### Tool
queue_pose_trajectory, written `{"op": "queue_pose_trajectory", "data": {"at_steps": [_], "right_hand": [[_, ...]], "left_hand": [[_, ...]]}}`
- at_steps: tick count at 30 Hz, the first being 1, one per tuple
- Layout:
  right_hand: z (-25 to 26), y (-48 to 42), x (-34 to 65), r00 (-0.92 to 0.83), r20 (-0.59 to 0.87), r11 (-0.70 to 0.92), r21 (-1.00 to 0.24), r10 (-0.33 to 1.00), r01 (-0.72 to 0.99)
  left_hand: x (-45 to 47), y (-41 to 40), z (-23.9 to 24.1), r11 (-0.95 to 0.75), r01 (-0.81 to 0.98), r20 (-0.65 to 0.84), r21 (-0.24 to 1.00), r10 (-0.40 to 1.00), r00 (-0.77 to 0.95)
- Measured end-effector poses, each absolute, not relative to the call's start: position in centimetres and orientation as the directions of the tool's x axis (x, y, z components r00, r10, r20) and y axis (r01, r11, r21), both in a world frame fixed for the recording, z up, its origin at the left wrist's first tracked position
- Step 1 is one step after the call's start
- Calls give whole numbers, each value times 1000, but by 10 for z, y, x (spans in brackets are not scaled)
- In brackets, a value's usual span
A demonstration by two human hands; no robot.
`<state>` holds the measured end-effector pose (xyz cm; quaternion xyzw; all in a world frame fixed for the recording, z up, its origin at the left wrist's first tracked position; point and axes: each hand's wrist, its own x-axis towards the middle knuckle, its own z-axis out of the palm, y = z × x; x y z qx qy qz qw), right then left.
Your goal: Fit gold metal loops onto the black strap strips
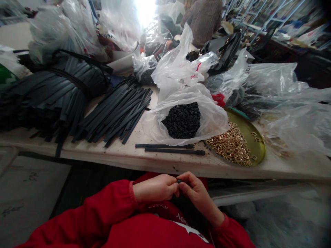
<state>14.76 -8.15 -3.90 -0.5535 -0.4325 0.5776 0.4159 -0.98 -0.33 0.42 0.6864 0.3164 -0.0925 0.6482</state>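
Observation:
In front of my lap, below the table edge, my two hands meet with closed fingers. My left hand and my right hand pinch a small black piece between them; most of it is hidden by the fingertips. Just beyond, two narrow black straps lie side by side on the table, each with a small gold fitting at its right end. A white plastic bag stands open behind them, full of small black loops. To its right, gold metal buckles are heaped on a round gold-coloured tray.
Loose black strips lie left of the bag, beside a large tied bundle of black strips. Clear plastic bags crowd the back and right of the table. The table's front edge runs just beyond my hands.

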Motion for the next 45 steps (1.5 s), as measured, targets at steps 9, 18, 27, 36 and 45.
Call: {"op": "queue_pose_trajectory", "data": {"at_steps": [9, 18, 27, 36, 45], "right_hand": [[-41, -82, 137, -25, -346, -340, -903, 938, -263], [-40, -81, 127, 9, -356, -330, -876, 934, -351], [-42, -74, 122, 67, -326, -264, -855, 943, -447], [-42, -67, 107, 205, -206, -167, -967, 957, -190], [-25, -41, 179, 172, -71, -120, -949, 982, 291]], "left_hand": [[-11, -2, 7, 148, 490, -511, 859, 297, 807], [-18, 5, 9, -114, 527, -457, 842, 368, 810], [-29, 10, 21, -55, 478, -412, 877, 425, 806], [-29, 2, 22, 116, 399, -389, 910, 576, 719], [-15, 33, 4, 130, 343, -342, 930, 644, 685]]}}
